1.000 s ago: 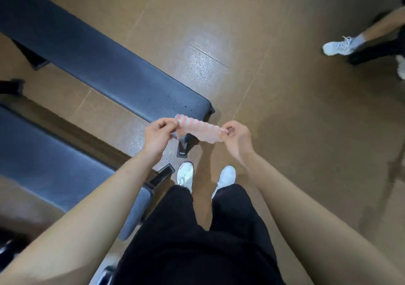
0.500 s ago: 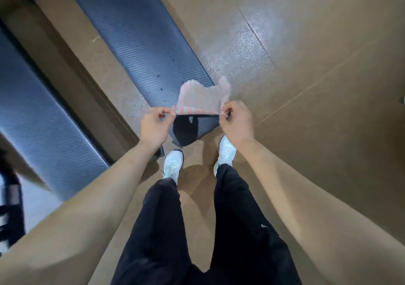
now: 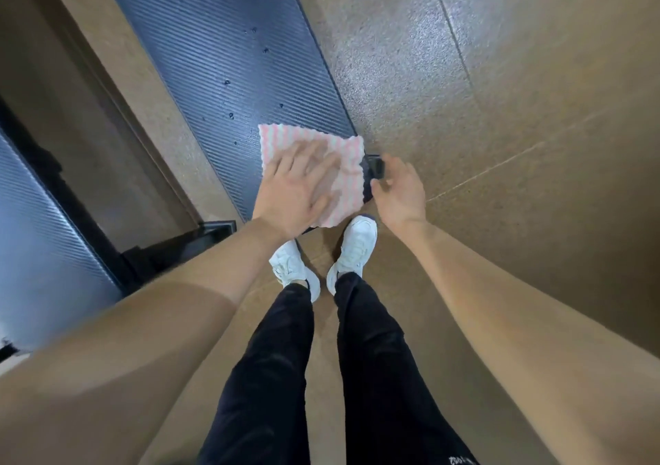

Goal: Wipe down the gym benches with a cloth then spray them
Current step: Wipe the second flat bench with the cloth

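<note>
Counter point(image 3: 228, 53) padding runs from your feet toward 11 o'clock, so press flat and push long strokes that way, over the droplets. Pink striped cloth point(image 3: 343, 153) lies spread on its near end under your left hand point(image 3: 296, 186), fingers point(image 3: 314, 157) splayed open on it; right hand point(image 3: 400, 193) hovers empty and loosely open at the cloth's 3 o'clock edge.

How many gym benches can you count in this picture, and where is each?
2. One bench runs up the middle, with the striped cloth under the left hand; the other bench is at the left edge, partly cropped.
</note>
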`<state>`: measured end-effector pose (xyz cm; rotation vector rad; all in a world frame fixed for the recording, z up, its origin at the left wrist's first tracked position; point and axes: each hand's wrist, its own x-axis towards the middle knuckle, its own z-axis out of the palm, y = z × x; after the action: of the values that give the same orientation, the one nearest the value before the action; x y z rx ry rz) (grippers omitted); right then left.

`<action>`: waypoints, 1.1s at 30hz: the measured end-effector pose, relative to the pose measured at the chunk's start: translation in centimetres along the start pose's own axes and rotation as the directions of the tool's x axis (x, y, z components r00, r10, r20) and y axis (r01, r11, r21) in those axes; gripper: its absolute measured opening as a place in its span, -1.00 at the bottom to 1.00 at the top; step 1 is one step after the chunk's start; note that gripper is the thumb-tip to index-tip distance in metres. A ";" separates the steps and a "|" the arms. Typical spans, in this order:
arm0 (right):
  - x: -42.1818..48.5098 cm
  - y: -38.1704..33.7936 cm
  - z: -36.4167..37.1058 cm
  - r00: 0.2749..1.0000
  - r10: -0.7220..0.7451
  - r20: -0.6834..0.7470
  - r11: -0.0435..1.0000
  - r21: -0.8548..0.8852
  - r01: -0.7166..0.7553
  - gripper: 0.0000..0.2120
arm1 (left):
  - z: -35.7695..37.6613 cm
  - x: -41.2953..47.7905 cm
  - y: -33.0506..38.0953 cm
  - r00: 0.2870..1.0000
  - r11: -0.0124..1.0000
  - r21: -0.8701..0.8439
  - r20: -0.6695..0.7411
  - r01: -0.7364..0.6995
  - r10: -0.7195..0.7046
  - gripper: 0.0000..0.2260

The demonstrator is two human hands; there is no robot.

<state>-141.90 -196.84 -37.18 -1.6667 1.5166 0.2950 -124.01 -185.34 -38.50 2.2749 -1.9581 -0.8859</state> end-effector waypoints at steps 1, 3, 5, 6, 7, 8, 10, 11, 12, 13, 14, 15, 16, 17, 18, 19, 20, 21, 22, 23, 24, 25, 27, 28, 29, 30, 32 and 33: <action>1.1 0.3 0.1 1.000 0.020 0.006 0.998 0.053 -0.020 -0.55 | 0.8 1.1 -0.1 0.998 0.996 0.074 0.056 -0.040 0.036 -0.41; 2.6 1.0 0.2 0.996 0.076 0.043 0.973 0.215 -0.084 -0.61 | 2.7 2.4 -0.3 0.988 0.975 0.193 0.126 -0.107 0.084 -0.39; 3.6 1.5 0.4 0.985 0.140 0.096 0.900 0.402 -0.167 -0.70 | 4.5 3.0 0.1 0.987 0.959 0.253 0.129 -0.126 0.095 -0.38; 3.8 1.7 0.3 0.975 0.178 0.135 0.850 0.478 -0.221 -0.72 | 5.2 3.0 0.7 0.991 0.961 0.255 0.102 -0.105 0.081 -0.37; 4.0 1.7 0.3 0.963 0.208 0.169 0.793 0.548 -0.267 -0.74 | 5.8 3.1 1.4 0.996 0.967 0.242 0.063 -0.074 0.060 -0.38; 4.3 1.7 0.2 0.958 0.229 0.174 0.756 0.588 -0.287 -0.75 | 6.3 3.1 2.1 0.999 0.973 0.226 0.025 -0.052 0.047 -0.38; 4.7 1.7 0.0 0.965 0.229 0.125 0.763 0.592 -0.258 -0.78 | 7.2 3.4 3.2 0.997 0.977 0.206 -0.023 -0.062 0.068 -0.40; 5.1 1.7 0.1 0.974 0.208 0.094 0.792 0.568 -0.224 -0.76 | 7.3 3.5 3.4 0.995 0.975 0.205 -0.034 -0.086 0.095 -0.41; 5.1 1.4 0.0 0.984 0.169 0.063 0.837 0.518 -0.177 -0.71 | 7.4 3.6 3.4 0.991 0.973 0.200 -0.041 -0.116 0.127 -0.42; 5.2 1.2 0.0 0.993 0.115 0.034 0.890 0.441 -0.118 -0.67 | 7.5 3.6 3.2 0.985 0.969 0.196 -0.053 -0.151 0.165 -0.44; 5.2 0.7 -0.1 0.998 0.051 0.021 0.932 0.357 -0.055 -0.63 | 7.6 3.5 2.8 0.978 0.963 0.196 -0.064 -0.184 0.200 -0.45; 5.3 0.3 -0.1 1.000 -0.017 0.025 0.957 0.290 0.009 -0.60 | 7.6 3.3 2.3 0.973 0.960 0.194 -0.072 -0.203 0.221 -0.46; 5.6 -0.2 0.0 0.997 -0.069 0.041 0.971 0.233 0.058 -0.56 | 7.6 2.9 1.7 0.972 0.962 0.184 -0.083 -0.201 0.219 -0.46; 5.9 -0.6 0.2 0.992 -0.110 0.061 0.977 0.187 0.097 -0.53 | 7.7 2.3 1.1 0.976 0.969 0.173 -0.102 -0.176 0.195 -0.45; 6.3 -0.6 0.5 0.987 -0.130 0.089 0.982 0.147 0.117 -0.51 | 7.7 1.5 0.5 0.982 0.978 0.167 -0.118 -0.127 0.147 -0.45; 7.0 -0.3 1.0 0.981 -0.157 0.117 0.983 0.114 0.144 -0.49 | 7.7 0.6 -0.3 0.989 0.985 0.164 -0.120 -0.060 0.080 -0.43; 7.4 -0.3 1.2 0.973 -0.185 0.136 0.981 0.088 0.175 -0.46 | 7.9 -0.4 -1.0 0.994 0.987 0.160 -0.114 0.014 0.005 -0.41; 7.2 -0.8 1.1 0.970 -0.192 0.150 0.981 0.058 0.185 -0.44 | 8.0 -1.4 -1.7 0.991 0.984 0.151 -0.108 0.090 -0.074 -0.39; 6.5 -1.8 0.8 0.973 -0.184 0.142 0.983 0.029 0.182 -0.46 | 8.1 -2.4 -2.3 0.983 0.977 0.136 -0.107 0.165 -0.151 -0.38; 6.2 -2.2 0.7 0.977 -0.172 0.125 0.985 -0.010 0.174 -0.49 | 8.1 -3.1 -2.8 0.968 0.965 0.108 -0.110 0.238 -0.227 -0.37; 5.6 -2.5 0.5 0.981 -0.167 0.101 0.982 -0.067 0.175 -0.49 | 8.1 -3.7 -3.2 0.947 0.949 0.067 -0.113 0.308 -0.299 -0.37; 5.0 -2.5 0.5 0.981 -0.176 0.082 0.973 -0.138 0.186 -0.48 | 8.1 -4.0 -3.5 0.924 0.929 0.023 -0.111 0.370 -0.365 -0.36; 3.9 -2.0 0.8 0.983 -0.174 0.065 0.948 -0.258 0.185 -0.44 | 7.7 -3.9 -3.7 0.876 0.881 -0.049 -0.095 0.471 -0.474 -0.35; 3.5 -1.9 1.0 0.984 -0.166 0.066 0.946 -0.271 0.177 -0.41 | 7.5 -3.6 -3.7 0.853 0.857 -0.078 -0.086 0.509 -0.515 -0.34; 3.3 -1.7 1.2 0.985 -0.157 0.065 0.947 -0.272 0.169 -0.40 | 7.3 -3.2 -3.7 0.833 0.836 -0.105 -0.083 0.539 -0.547 -0.33; 3.5 -1.7 1.3 0.987 -0.144 0.065 0.948 -0.277 0.156 -0.40 | 7.1 -2.7 -3.7 0.818 0.821 -0.124 -0.088 0.558 -0.569 -0.33; 4.2 -1.8 1.3 0.989 -0.123 0.081 0.947 -0.288 0.142 -0.43 | 6.4 -1.4 -4.1 0.799 0.802 -0.151 -0.095 0.578 -0.594 -0.32; 4.6 -1.9 1.1 0.988 -0.122 0.092 0.943 -0.299 0.144 -0.44 | 6.0 -0.7 -4.2 0.793 0.795 -0.158 -0.093 0.586 -0.603 -0.32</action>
<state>-138.66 -199.45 -40.09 -1.9685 1.3469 0.5325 -122.73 -181.75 -44.77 2.8292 -1.0813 -0.8039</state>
